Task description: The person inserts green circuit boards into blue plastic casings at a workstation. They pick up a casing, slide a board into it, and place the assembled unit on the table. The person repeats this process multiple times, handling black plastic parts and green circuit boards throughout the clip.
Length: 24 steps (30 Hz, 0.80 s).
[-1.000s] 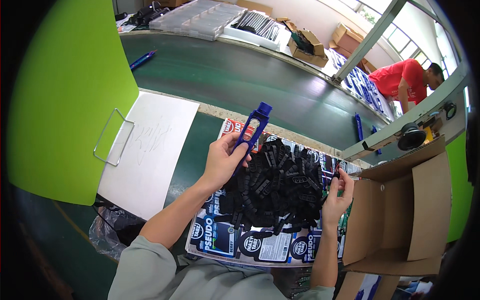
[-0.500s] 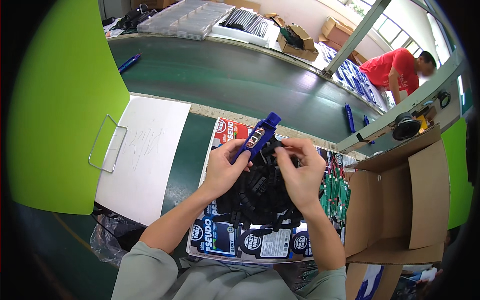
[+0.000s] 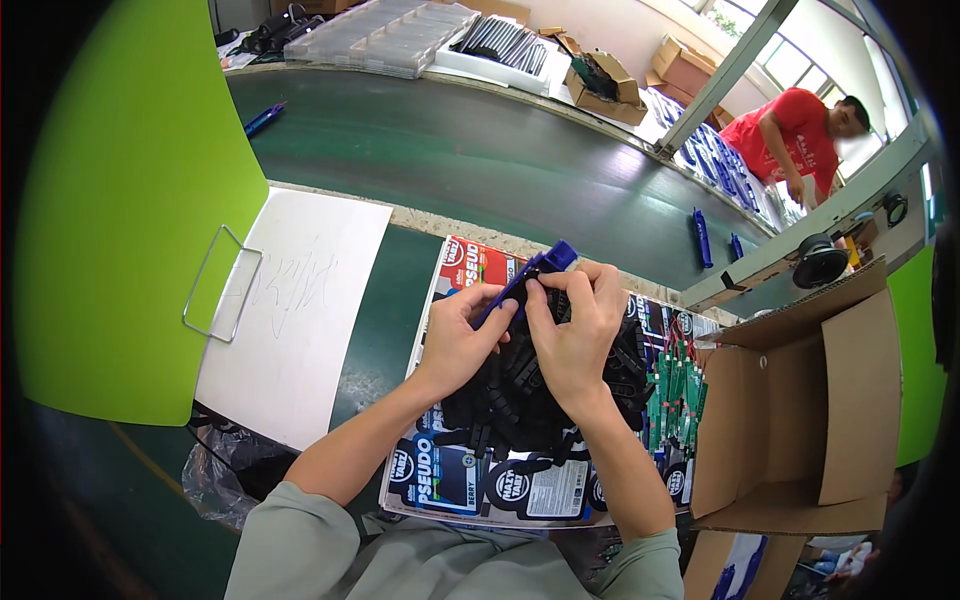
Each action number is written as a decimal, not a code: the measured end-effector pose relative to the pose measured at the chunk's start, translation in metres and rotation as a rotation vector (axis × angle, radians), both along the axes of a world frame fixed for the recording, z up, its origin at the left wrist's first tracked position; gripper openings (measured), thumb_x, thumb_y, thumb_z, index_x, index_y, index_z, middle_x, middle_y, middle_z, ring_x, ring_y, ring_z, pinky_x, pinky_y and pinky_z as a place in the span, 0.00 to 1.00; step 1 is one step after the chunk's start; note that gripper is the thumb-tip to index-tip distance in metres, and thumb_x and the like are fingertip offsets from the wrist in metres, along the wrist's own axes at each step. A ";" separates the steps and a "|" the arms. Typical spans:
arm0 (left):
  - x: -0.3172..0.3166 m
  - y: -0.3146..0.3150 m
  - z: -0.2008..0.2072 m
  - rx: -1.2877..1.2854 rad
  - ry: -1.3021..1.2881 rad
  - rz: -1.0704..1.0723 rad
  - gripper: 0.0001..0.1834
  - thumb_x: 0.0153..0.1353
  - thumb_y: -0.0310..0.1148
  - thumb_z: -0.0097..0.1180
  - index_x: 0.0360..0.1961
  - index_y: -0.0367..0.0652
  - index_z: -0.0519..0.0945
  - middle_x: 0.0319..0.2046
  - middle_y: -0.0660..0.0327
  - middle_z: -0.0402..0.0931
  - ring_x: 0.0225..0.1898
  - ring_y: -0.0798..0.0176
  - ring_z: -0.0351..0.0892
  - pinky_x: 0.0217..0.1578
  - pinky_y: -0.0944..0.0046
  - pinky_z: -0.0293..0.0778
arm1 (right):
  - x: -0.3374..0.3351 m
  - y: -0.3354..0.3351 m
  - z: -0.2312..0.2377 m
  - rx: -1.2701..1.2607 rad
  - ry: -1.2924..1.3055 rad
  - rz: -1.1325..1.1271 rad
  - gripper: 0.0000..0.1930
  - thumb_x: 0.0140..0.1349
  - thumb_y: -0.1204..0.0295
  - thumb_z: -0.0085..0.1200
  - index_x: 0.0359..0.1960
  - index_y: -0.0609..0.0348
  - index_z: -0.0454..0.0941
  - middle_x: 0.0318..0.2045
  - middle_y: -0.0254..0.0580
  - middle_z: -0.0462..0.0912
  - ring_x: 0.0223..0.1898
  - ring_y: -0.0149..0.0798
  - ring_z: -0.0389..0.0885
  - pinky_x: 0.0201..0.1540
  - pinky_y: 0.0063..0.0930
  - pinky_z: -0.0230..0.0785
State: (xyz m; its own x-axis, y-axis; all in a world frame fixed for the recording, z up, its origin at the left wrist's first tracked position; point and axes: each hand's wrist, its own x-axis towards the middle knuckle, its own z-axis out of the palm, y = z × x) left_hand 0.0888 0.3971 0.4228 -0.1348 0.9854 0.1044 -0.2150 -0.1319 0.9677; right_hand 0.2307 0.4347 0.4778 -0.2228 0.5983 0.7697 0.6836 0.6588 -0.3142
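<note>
Blue plastic casing (image 3: 527, 280), long and slim, was held above the pile of small black parts (image 3: 520, 400), slanting up and away from the person. It looked light and stiff, with smooth sides that could slip, so a pinch along its narrow edges near the middle seemed the surest hold. The left hand (image 3: 462, 335) had its grip clenched round the lower end; the right hand (image 3: 575, 325) pinched the casing near its upper half, fingertips pressing at something there that I could not make out. Under the black parts lay printed cardboard sheets (image 3: 470, 480) on the table (image 3: 385, 330). An open cardboard box (image 3: 800, 420) stood to the right, a white sheet (image 3: 290, 310) to the left. Farther off ran a dark conveyor belt (image 3: 480, 160), with another person in a red shirt (image 3: 790, 140) beyond it.
</note>
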 end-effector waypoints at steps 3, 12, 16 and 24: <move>0.000 -0.003 0.002 0.010 0.063 0.036 0.11 0.69 0.29 0.63 0.46 0.31 0.84 0.28 0.63 0.84 0.26 0.75 0.81 0.27 0.72 0.75 | -0.002 -0.002 -0.001 -0.041 0.101 -0.023 0.21 0.51 0.74 0.73 0.47 0.60 0.79 0.38 0.39 0.76 0.41 0.43 0.74 0.47 0.40 0.62; 0.006 -0.001 -0.002 0.137 0.250 0.148 0.07 0.67 0.26 0.65 0.44 0.34 0.86 0.25 0.63 0.84 0.24 0.74 0.81 0.26 0.71 0.76 | 0.013 -0.002 0.010 -0.398 0.236 0.013 0.26 0.54 0.72 0.71 0.55 0.61 0.78 0.42 0.46 0.82 0.38 0.44 0.83 0.46 0.40 0.72; 0.004 -0.003 -0.005 0.089 0.130 0.090 0.09 0.71 0.28 0.62 0.48 0.34 0.84 0.27 0.64 0.82 0.23 0.76 0.78 0.23 0.74 0.72 | 0.021 -0.009 0.009 -0.425 0.359 0.202 0.25 0.58 0.71 0.70 0.57 0.63 0.76 0.40 0.44 0.79 0.37 0.41 0.79 0.44 0.37 0.74; 0.007 -0.002 -0.007 0.029 0.078 0.009 0.11 0.73 0.32 0.60 0.50 0.35 0.82 0.31 0.62 0.82 0.25 0.75 0.78 0.23 0.75 0.71 | 0.193 -0.025 -0.024 -0.333 0.245 -0.319 0.09 0.63 0.74 0.66 0.43 0.63 0.84 0.27 0.39 0.83 0.27 0.32 0.81 0.33 0.30 0.74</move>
State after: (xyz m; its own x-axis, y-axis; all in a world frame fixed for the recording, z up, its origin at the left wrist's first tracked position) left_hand 0.0962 0.3953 0.4160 -0.1339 0.9805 0.1436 -0.1373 -0.1619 0.9772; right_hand 0.4239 0.4102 0.4535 0.1736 0.8280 0.5331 0.7140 0.2670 -0.6472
